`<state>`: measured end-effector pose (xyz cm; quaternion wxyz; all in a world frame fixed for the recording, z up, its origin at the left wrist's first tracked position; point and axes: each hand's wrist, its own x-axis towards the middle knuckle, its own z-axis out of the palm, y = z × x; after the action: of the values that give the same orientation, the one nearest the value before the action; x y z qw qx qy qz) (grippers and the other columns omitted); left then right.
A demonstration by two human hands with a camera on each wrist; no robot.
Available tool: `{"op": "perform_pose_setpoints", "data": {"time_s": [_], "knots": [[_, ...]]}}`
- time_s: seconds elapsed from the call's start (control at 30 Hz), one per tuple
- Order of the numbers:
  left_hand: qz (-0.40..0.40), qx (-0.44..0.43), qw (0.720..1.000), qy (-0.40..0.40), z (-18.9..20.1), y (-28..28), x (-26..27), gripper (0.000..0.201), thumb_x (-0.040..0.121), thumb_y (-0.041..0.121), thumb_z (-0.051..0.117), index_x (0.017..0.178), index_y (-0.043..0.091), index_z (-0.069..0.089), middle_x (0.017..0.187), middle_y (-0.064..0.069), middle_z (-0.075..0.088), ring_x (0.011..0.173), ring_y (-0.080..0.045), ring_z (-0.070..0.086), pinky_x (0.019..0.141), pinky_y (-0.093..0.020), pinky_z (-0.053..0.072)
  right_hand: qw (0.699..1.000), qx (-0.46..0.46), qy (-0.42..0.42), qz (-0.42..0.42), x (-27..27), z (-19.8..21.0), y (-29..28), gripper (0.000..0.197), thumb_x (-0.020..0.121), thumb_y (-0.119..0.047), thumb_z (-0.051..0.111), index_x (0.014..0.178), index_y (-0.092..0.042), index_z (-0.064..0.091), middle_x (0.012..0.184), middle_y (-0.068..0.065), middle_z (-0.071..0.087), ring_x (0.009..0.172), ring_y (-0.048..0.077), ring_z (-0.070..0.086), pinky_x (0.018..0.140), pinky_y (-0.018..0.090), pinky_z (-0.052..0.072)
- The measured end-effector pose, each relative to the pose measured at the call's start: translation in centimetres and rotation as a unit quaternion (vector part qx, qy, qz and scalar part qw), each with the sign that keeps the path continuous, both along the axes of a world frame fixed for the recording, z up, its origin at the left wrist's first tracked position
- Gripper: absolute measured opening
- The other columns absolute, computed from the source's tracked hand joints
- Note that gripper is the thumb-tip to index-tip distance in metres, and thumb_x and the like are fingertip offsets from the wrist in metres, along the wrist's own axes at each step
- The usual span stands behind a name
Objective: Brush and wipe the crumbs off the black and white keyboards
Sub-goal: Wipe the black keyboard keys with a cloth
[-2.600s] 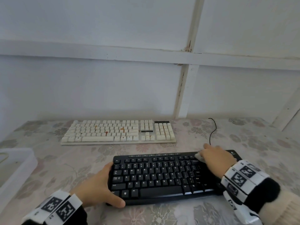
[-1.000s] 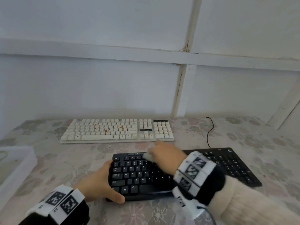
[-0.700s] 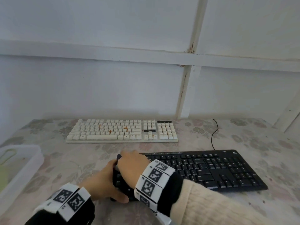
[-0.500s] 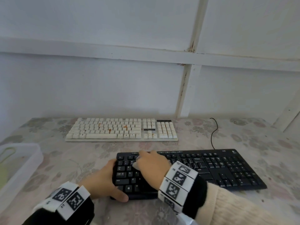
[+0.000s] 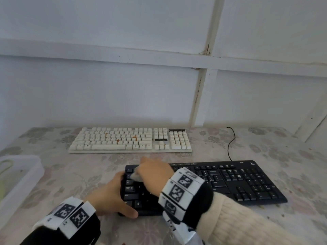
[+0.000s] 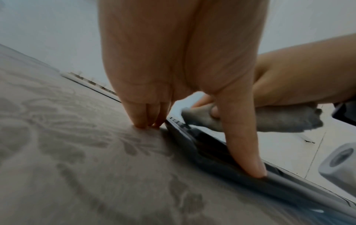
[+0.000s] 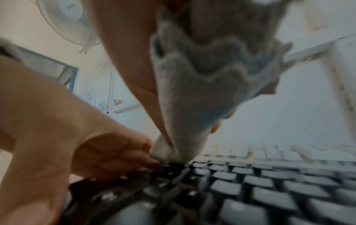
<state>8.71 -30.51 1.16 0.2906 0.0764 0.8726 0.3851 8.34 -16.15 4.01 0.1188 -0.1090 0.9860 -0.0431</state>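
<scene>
**Bracing the black keyboard while we wipe its left end**

Our left hand clasps the left end of the black keyboard, thumb hooked on the near edge and fingertips on the floral tablecloth; we judge this keeps the board from sliding under the strokes. Our right hand pinches a bunched grey cloth, its tip pressed onto the far-left keys. The white keyboard lies behind, well apart, with orange crumbs on its keys.

We count two keyboards, one cloth and one clear plastic tub at the left. No brush shows.
</scene>
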Motion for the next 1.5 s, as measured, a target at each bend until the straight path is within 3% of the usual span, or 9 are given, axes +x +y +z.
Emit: {"op": "perform_pose_setpoints", "data": {"time_s": [0.13, 0.3, 0.47, 0.6, 0.77, 0.93, 1.1, 1.37, 1.5], "knots": [[-0.007, -0.023, 1.0, -0.006, 0.3, 0.0, 0.0, 0.114, 0.056, 0.017, 0.088, 0.143, 0.022, 0.014, 0.112, 0.014, 0.048, 0.107, -0.011, 0.05, 0.088, -0.025, 0.045, 0.999, -0.028, -0.001, 0.018, 0.2, -0.6, -2.3, 0.024, 0.096, -0.013, 0.041, 0.115, -0.007, 0.055, 0.106, 0.017, 0.046, 0.09, 0.033, 0.046, 0.07, 0.04, 0.038], [-0.002, -0.009, 1.0, -0.004, 0.7, 0.3, 0.4, 0.106, 0.062, 0.008, 0.084, 0.141, 0.021, 0.016, 0.098, 0.023, 0.046, 0.083, 0.009, 0.047, 0.058, -0.002, 0.039, 0.995, 0.059, 0.04, 0.065, 1.9, 0.2, 0.3, 0.029, 0.095, -0.006, 0.044, 0.121, -0.007, 0.057, 0.122, 0.015, 0.044, 0.108, 0.038, 0.044, 0.072, 0.04, 0.036], [-0.004, -0.015, 1.0, 0.013, 0.7, 0.1, 0.6, 0.109, 0.06, 0.017, 0.086, 0.141, 0.026, 0.015, 0.099, 0.029, 0.043, 0.088, 0.007, 0.047, 0.066, -0.003, 0.033, 0.996, 0.085, 0.02, 0.014, 2.9, 0.3, 4.4, 0.027, 0.088, 0.004, 0.047, 0.111, -0.005, 0.059, 0.122, 0.015, 0.044, 0.11, 0.038, 0.047, 0.075, 0.044, 0.041], [-0.005, -0.009, 1.0, 0.009, 0.7, 0.1, 0.6, 0.111, 0.059, 0.018, 0.086, 0.142, 0.026, 0.014, 0.1, 0.028, 0.043, 0.091, 0.005, 0.047, 0.069, -0.006, 0.034, 0.992, 0.126, 0.017, -0.02, 2.5, 0.6, 5.5, 0.025, 0.095, -0.004, 0.046, 0.116, -0.003, 0.058, 0.101, 0.011, 0.038, 0.106, 0.033, 0.052, 0.07, 0.035, 0.035], [0.001, -0.01, 1.0, 0.005, 0.9, 0.4, 0.6, 0.108, 0.063, 0.01, 0.084, 0.142, 0.023, 0.013, 0.098, 0.025, 0.045, 0.082, 0.011, 0.045, 0.059, -0.001, 0.036, 0.995, 0.062, 0.059, 0.043, 0.7, 0.2, 1.4, 0.027, 0.096, -0.021, 0.048, 0.117, -0.009, 0.059, 0.112, 0.007, 0.05, 0.103, 0.03, 0.054, 0.084, 0.04, 0.05], [-0.002, -0.022, 1.0, -0.005, 0.8, 0.1, 0.4, 0.129, 0.058, 0.017, 0.087, 0.148, 0.021, -0.006, 0.133, 0.01, 0.047, 0.116, -0.013, 0.048, 0.093, -0.024, 0.043, 0.999, -0.023, 0.008, 0.028, -0.4, -1.3, -2.2, 0.022, 0.096, -0.016, 0.041, 0.112, -0.009, 0.054, 0.114, 0.015, 0.05, 0.087, 0.03, 0.041, 0.072, 0.04, 0.04], [-0.012, 0.008, 1.0, 0.005, 0.9, 0.4, 0.6, 0.109, 0.064, 0.005, 0.082, 0.143, 0.02, 0.009, 0.096, 0.027, 0.039, 0.082, 0.014, 0.042, 0.057, 0.003, 0.036, 0.997, 0.048, 0.015, 0.052, 1.7, 0.4, 0.8, 0.019, 0.099, -0.013, 0.038, 0.103, -0.008, 0.056, 0.109, 0.011, 0.042, 0.109, 0.034, 0.044, 0.073, 0.043, 0.039], [-0.022, 0.015, 1.0, 0.014, 0.8, 0.1, 0.7, 0.096, 0.064, 0.009, 0.083, 0.13, 0.032, 0.019, 0.103, 0.023, 0.046, 0.086, 0.011, 0.046, 0.058, 0.005, 0.036, 0.995, 0.096, 0.034, 0.01, 3.4, 0.3, 7.4, 0.033, 0.09, 0.005, 0.048, 0.117, -0.009, 0.059, 0.123, 0.008, 0.043, 0.111, 0.032, 0.046, 0.081, 0.04, 0.046], [-0.026, 0.016, 0.999, 0.013, 0.6, 0.0, 0.6, 0.099, 0.062, 0.012, 0.084, 0.135, 0.03, 0.019, 0.106, 0.024, 0.047, 0.089, 0.011, 0.047, 0.061, 0.003, 0.036, 0.993, 0.102, 0.044, -0.03, 4.1, 0.0, 11.0, 0.017, 0.087, 0.001, 0.049, 0.088, -0.016, 0.052, 0.108, 0.003, 0.043, 0.1, 0.026, 0.048, 0.073, 0.035, 0.043]]}}
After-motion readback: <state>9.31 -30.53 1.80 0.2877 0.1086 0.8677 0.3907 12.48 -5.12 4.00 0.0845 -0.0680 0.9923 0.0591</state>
